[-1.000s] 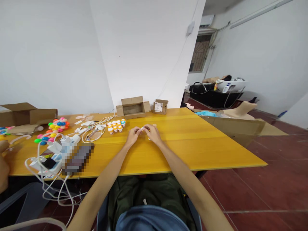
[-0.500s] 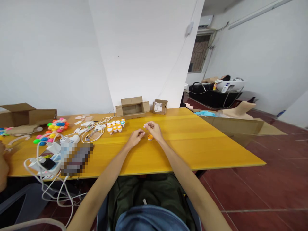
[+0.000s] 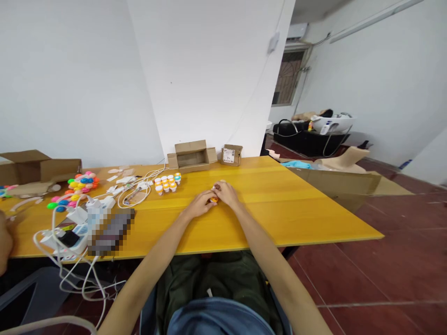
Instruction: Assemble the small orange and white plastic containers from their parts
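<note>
Over the middle of the table my two hands meet. My left hand (image 3: 201, 204) has its fingers closed on a small round orange piece (image 3: 214, 199), most of which the fingers hide. My right hand (image 3: 226, 192) is just above it, fingertips pinched on a small white piece (image 3: 213, 188) too small to name. Whether the two pieces touch I cannot tell. To the left of my hands stands a group of small white pots with orange lids (image 3: 166, 184), one with a teal lid (image 3: 178, 177).
Behind are an open cardboard box (image 3: 192, 163) and a smaller carton (image 3: 231, 155). On the left lie looped white cables (image 3: 134, 197), colourful plastic balls (image 3: 82, 182), a power strip (image 3: 84, 239) and a blurred-out flat item (image 3: 113, 230). Another person's arm (image 3: 4, 242) shows at the left edge.
My left hand has moved right and taken hold of the orange piece, which stood on the table between the hands. My right hand has brought the white piece down close to it.
</note>
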The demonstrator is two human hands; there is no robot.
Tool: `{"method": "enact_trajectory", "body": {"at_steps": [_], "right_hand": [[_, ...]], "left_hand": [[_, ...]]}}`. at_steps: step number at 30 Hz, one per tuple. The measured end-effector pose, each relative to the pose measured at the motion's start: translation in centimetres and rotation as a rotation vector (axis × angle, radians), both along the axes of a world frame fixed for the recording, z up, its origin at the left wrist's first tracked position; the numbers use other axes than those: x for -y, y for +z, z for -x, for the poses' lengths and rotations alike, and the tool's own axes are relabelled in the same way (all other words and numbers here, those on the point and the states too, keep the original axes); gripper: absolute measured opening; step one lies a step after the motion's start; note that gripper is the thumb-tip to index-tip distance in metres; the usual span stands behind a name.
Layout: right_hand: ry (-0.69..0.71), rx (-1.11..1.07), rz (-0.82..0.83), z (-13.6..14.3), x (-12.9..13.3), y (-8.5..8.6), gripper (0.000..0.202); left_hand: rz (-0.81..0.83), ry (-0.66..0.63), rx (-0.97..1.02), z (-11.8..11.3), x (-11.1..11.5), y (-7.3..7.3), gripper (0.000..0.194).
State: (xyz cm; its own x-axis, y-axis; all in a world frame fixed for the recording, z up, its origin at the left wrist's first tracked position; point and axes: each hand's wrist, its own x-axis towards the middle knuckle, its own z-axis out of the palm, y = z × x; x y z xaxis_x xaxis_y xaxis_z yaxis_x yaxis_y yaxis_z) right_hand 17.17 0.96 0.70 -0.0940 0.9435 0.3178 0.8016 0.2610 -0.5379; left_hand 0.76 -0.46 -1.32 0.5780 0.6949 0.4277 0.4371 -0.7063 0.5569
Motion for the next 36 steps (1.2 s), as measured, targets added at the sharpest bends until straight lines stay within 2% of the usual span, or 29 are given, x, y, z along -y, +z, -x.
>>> {"method": "enact_trajectory", "body": {"at_steps": [7, 14, 18, 22, 26, 31, 36], "right_hand": [[0.017, 0.115, 0.028, 0.3, 0.8, 0.8, 0.017], [0.151, 0.193, -0.040, 0.3, 0.6, 0.0, 0.028], [0.183, 0.131, -0.059, 0.4, 0.3, -0.6, 0.022], [0.182, -0.088, -0.067, 0.5, -0.2, -0.8, 0.017], [0.263, -0.493, -0.014, 1.1, -0.8, -0.8, 0.008], [0.453, -1.048, 0.276, 2.1, -0.8, -1.2, 0.021], [0.550, -1.388, 0.497, 3.0, -0.3, -1.8, 0.017]], "left_hand": [[0.204, 0.114, 0.191, 0.3, -0.5, -0.1, 0.014], [0.362, 0.179, 0.494, 0.9, -1.5, 0.2, 0.028], [0.423, 0.220, 0.617, 1.2, -1.8, 0.2, 0.035], [0.483, 0.233, 0.726, 1.4, -1.5, 0.5, 0.038], [0.491, 0.206, 0.826, 1.3, -1.1, 1.0, 0.042], [0.475, 0.153, 0.914, 1.0, -0.7, 1.6, 0.048], [0.484, 0.109, 0.906, 1.0, -0.5, 1.7, 0.054]]}}
